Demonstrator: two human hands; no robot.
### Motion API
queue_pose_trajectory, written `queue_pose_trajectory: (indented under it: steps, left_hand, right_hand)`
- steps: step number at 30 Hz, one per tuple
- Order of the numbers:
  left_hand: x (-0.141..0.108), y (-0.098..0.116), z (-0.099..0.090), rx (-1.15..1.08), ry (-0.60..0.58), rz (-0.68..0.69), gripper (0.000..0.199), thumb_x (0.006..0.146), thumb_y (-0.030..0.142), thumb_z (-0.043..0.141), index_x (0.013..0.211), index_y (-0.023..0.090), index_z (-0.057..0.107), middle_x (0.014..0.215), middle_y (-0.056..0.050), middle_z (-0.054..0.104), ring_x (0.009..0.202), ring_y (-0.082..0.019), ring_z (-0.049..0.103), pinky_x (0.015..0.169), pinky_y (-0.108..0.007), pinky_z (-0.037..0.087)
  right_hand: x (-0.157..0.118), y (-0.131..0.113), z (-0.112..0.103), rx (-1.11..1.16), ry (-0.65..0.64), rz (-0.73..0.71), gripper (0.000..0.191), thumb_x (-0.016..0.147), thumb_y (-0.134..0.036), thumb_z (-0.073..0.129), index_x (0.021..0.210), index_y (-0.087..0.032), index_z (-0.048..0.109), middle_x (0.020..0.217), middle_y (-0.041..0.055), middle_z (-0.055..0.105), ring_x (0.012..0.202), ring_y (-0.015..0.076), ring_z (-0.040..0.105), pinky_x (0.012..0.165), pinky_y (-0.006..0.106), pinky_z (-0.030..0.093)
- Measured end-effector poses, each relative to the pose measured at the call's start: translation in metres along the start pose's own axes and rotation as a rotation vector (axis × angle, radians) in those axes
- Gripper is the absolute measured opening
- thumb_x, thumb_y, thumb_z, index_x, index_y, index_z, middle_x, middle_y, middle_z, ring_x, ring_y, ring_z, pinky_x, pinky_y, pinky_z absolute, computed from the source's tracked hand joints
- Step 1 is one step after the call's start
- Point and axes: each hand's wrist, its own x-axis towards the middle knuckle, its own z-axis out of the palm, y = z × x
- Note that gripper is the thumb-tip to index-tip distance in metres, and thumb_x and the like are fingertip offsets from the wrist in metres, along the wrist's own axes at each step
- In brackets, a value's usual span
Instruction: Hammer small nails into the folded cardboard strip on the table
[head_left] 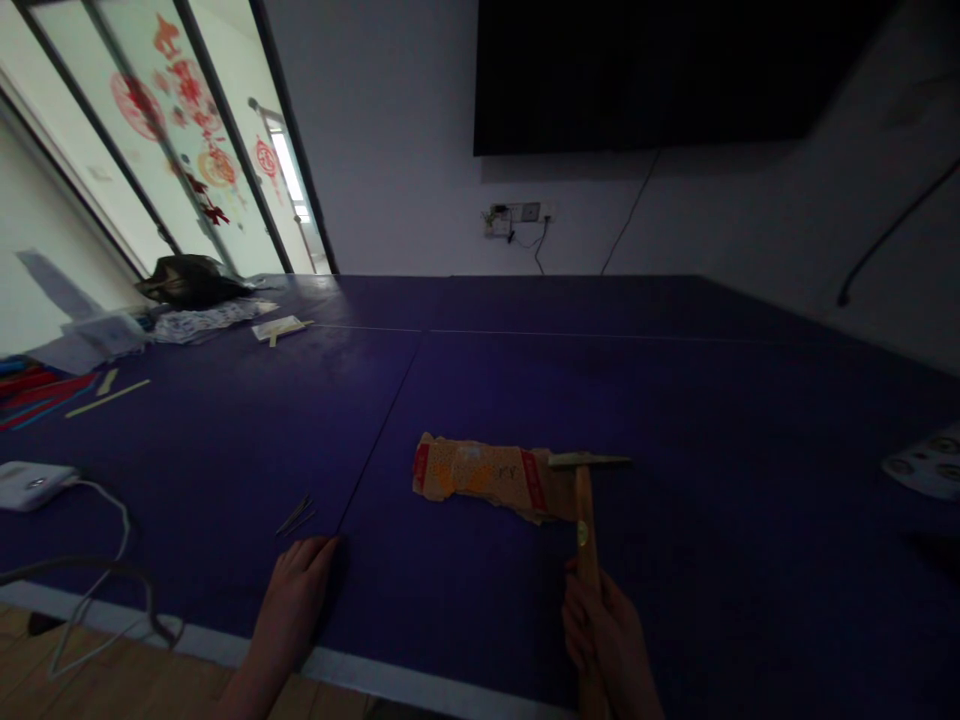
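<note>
My right hand (606,625) is wrapped round the wooden handle of a hammer (587,525). The hammer's narrow metal head lies over the right end of a torn, flattened piece of brown cardboard (480,475) with red bands and an orange print. My left hand (296,585) rests low on the purple table (480,390), its fingers drawn together in a pinch; whatever is between the fingertips, if anything, is hidden. Just beyond it lie several thin metal nails (296,515).
At the left are a white box-like device (36,485) with a cable (124,520), red and blue strips (41,398), and papers (202,322) beside a black bag (191,282). A white power strip (930,462) sits at the right edge. A dark screen (660,75) hangs on the wall.
</note>
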Motion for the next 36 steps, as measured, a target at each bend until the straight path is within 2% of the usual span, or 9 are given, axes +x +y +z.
queue_pose_trajectory:
  steps: [5,9,12,16,20,24,29,32,36]
  left_hand:
    - [0.001,0.000,0.001,-0.106,0.030,-0.017,0.034,0.077,0.018,0.035,0.097,0.019,0.063,0.086,-0.007,0.064,0.078,-0.020,0.059,0.070,-0.030,0.049]
    - [0.011,0.012,-0.007,-0.382,0.129,-0.095,0.029,0.081,0.027,0.037,0.087,0.018,0.065,0.085,-0.006,0.064,0.074,-0.017,0.061,0.066,-0.026,0.051]
    - [0.033,0.035,-0.019,-0.617,0.175,-0.136,0.026,0.080,0.033,0.044,0.083,0.018,0.065,0.086,-0.006,0.067,0.079,-0.018,0.063,0.073,-0.028,0.050]
    - [0.083,0.073,-0.022,-0.847,0.085,-0.107,0.022,0.079,0.031,0.048,0.081,0.018,0.064,0.079,-0.004,0.069,0.074,-0.017,0.063,0.072,-0.028,0.050]
    - [0.135,0.108,0.004,-0.990,0.027,0.027,0.021,0.081,0.028,0.045,0.079,0.016,0.061,0.079,-0.004,0.067,0.074,-0.015,0.062,0.071,-0.025,0.048]
    - [0.163,0.129,0.044,-1.058,-0.093,0.118,0.019,0.085,0.024,0.039,0.086,0.017,0.057,0.076,-0.001,0.065,0.060,-0.011,0.059,0.066,-0.024,0.047]
    - [0.167,0.132,0.077,-1.021,-0.151,0.142,0.023,0.084,0.020,0.041,0.101,0.017,0.056,0.070,-0.001,0.064,0.059,-0.012,0.057,0.063,-0.023,0.046]
    - [0.166,0.129,0.085,-0.968,-0.175,0.138,0.028,0.080,0.018,0.049,0.107,0.017,0.056,0.068,0.000,0.064,0.061,-0.013,0.057,0.066,-0.025,0.046]
    - [0.164,0.128,0.091,-0.965,-0.210,0.120,0.028,0.073,0.014,0.057,0.101,0.015,0.059,0.071,-0.001,0.065,0.065,-0.013,0.059,0.067,-0.024,0.046]
  right_hand:
    - [0.000,0.000,-0.001,0.009,-0.011,0.000,0.043,0.056,-0.046,0.071,0.080,-0.019,0.046,0.038,-0.0141,0.035,0.025,0.0008,0.026,0.023,0.012,0.025]
    - [-0.001,-0.001,0.000,-0.022,-0.001,-0.012,0.042,0.058,-0.046,0.069,0.081,-0.019,0.045,0.039,-0.0142,0.036,0.026,0.0007,0.026,0.023,0.011,0.026]
    - [-0.002,-0.001,0.003,-0.082,-0.014,-0.054,0.045,0.057,-0.050,0.068,0.080,-0.019,0.044,0.038,-0.0144,0.036,0.025,0.0013,0.026,0.022,0.012,0.027]
    - [0.000,0.003,0.004,-0.161,-0.036,-0.069,0.043,0.061,-0.052,0.063,0.083,-0.019,0.043,0.037,-0.0150,0.035,0.024,0.0018,0.025,0.021,0.013,0.028]
    - [0.002,0.007,-0.001,-0.209,-0.037,-0.074,0.041,0.066,-0.051,0.059,0.087,-0.019,0.043,0.039,-0.0147,0.035,0.025,0.0025,0.027,0.022,0.014,0.029]
    - [0.002,0.008,-0.002,-0.180,-0.022,-0.117,0.040,0.067,-0.051,0.059,0.086,-0.020,0.042,0.039,-0.0148,0.034,0.025,0.0023,0.026,0.022,0.013,0.029]
    - [0.002,0.010,-0.001,-0.157,-0.017,-0.122,0.041,0.066,-0.052,0.060,0.084,-0.020,0.042,0.039,-0.0144,0.035,0.025,0.0022,0.026,0.022,0.014,0.028]
    - [0.001,0.011,-0.001,-0.187,-0.015,-0.116,0.042,0.067,-0.053,0.058,0.085,-0.019,0.042,0.039,-0.0147,0.033,0.025,0.0020,0.025,0.022,0.013,0.028]
    - [-0.004,0.010,0.002,-0.263,-0.021,-0.094,0.040,0.069,-0.052,0.055,0.087,-0.018,0.043,0.038,-0.0144,0.034,0.026,0.0018,0.024,0.022,0.013,0.027]
